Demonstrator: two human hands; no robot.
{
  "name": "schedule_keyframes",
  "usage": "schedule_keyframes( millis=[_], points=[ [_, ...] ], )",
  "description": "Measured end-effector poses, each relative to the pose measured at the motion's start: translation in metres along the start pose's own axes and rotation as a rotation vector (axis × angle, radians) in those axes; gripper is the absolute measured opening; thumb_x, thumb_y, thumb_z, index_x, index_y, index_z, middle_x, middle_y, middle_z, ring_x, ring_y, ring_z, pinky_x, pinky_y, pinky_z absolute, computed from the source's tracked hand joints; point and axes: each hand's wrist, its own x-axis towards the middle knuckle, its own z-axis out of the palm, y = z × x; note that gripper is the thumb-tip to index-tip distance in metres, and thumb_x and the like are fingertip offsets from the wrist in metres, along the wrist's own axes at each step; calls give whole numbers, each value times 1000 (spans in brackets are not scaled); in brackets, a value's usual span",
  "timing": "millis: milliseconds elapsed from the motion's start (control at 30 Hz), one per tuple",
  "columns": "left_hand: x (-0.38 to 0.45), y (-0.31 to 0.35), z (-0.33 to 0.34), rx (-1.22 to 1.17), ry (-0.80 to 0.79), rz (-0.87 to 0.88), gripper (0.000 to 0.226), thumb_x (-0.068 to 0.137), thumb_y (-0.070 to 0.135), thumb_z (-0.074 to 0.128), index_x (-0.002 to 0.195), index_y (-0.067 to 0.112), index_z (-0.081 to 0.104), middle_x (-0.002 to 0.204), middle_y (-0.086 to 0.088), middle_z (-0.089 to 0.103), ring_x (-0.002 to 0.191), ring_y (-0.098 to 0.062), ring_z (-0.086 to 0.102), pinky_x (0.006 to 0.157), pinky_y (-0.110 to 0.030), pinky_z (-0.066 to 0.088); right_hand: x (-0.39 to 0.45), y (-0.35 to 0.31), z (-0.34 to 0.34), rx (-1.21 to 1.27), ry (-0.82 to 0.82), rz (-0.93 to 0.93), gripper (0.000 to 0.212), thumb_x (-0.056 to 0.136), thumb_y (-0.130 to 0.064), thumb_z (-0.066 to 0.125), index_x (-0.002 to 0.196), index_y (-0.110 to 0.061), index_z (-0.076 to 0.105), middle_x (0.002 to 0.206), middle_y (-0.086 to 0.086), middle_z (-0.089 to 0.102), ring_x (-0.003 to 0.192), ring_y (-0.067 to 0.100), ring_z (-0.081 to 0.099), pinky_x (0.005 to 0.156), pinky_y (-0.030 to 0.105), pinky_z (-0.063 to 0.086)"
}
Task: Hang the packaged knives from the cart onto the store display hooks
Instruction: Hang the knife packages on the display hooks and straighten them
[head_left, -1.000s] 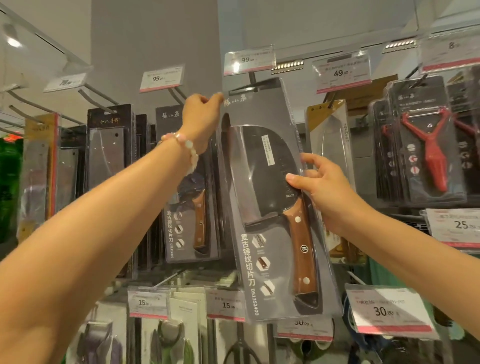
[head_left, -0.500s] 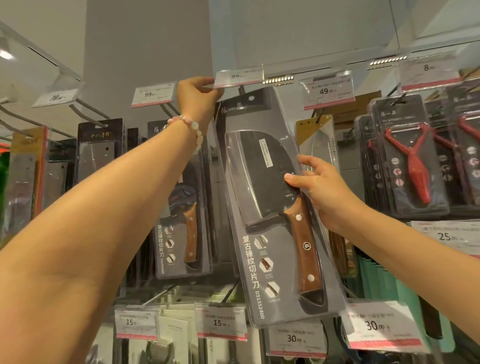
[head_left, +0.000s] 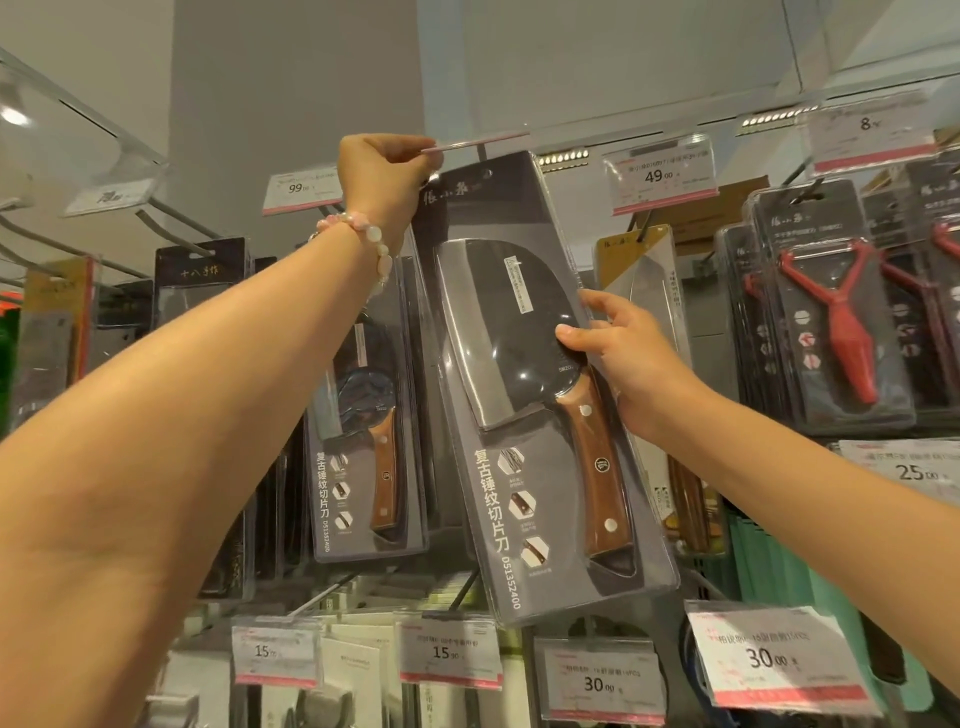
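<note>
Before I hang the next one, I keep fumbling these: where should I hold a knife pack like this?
Probably pinch the right edge of the knife pack about mid-height, coming from the right, as the right hand does. The flat card is stiff there, and its hang hole stays clear while the left hand lifts the price tag.

Retail aisle under a pale ceiling, shelves hung with price tags.

A broad grey pillar (head_left: 296, 104) rises to a white ceiling (head_left: 623, 47), where a spotlight (head_left: 13, 115) glows at far left and small LED strips (head_left: 563, 157) run along the shelf edge. White price tags (head_left: 660, 176) with red lower borders read 99, 49, 25, 30 and 15. Red-handled peelers (head_left: 852, 322) hang in packs at right; bare metal hooks (head_left: 156, 223) jut out at left.
</note>
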Motion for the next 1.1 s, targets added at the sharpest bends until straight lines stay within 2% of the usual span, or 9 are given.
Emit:
schedule_keyframes(
  millis=[200, 500, 600, 667, 767, 900, 1000, 1100],
  points=[
    [3, -2, 0, -17, -18, -5, 23, 81, 7, 71, 104, 2, 71, 91, -6, 71, 87, -17, 70, 81, -26, 57, 8, 4, 7, 21, 3, 21, 43, 91, -2, 53, 132, -13, 46, 96, 0, 65, 76, 14, 67, 53, 19, 55],
    [6, -2, -2, -16, -20, -14, 21, 80, 10, 73, 101, 5, 72, 88, -2, 72, 86, -16, 70, 79, -26, 57, 9, 6, 6, 34, -8, 41, 42, 93, -3, 52, 133, -15, 45, 92, -5, 62, 73, 11, 65, 48, 16, 52],
    [4, 0, -1, 0, -20, -6, 22, 81, 12, 72, 102, 5, 72, 91, -1, 72, 86, -7, 68, 71, -9, 52, 12, 6, 5, 42, 0, 75, 44, 92, -1, 52, 134, -11, 44, 93, -1, 62, 73, 13, 64, 44, 15, 50],
    [3, 1, 0, 23, -18, 3, 22, 81, 13, 72, 102, 7, 73, 93, 0, 72, 89, -4, 66, 68, -3, 48, 15, 9, 4, 52, 5, 105, 42, 91, 1, 51, 131, -7, 46, 95, 4, 64, 76, 15, 64, 44, 16, 51],
    [2, 1, -1, 22, -27, 2, 21, 81, 12, 72, 101, 7, 72, 95, -1, 72, 93, -9, 67, 77, -8, 50, 21, 15, 2, 46, 29, 118, 42, 91, 2, 51, 130, -10, 46, 94, 3, 62, 77, 16, 64, 47, 17, 53],
    [1, -2, 0, 13, -14, -3, 20, 79, 11, 73, 99, 8, 72, 90, 2, 72, 92, -9, 67, 74, -9, 50, 27, 25, 4, 49, 53, 133, 33, 91, 2, 51, 117, -18, 44, 94, 5, 62, 74, 17, 64, 46, 20, 54],
    [1, -4, 1, 8, -17, 0, 19, 79, 11, 72, 98, 8, 73, 83, 4, 72, 88, -10, 69, 85, -17, 52, 35, 34, 6, 41, 83, 131, 38, 91, 2, 52, 124, -16, 45, 99, 7, 64, 80, 20, 65, 60, 27, 58],
    [-1, -5, 0, 13, -19, -2, 22, 80, 10, 71, 102, 6, 71, 82, 2, 72, 81, -8, 68, 85, -20, 53, 43, 45, 7, 19, 105, 133, 48, 90, 0, 54, 134, -14, 40, 111, 11, 64, 85, 23, 66, 73, 35, 57]
  ],
)
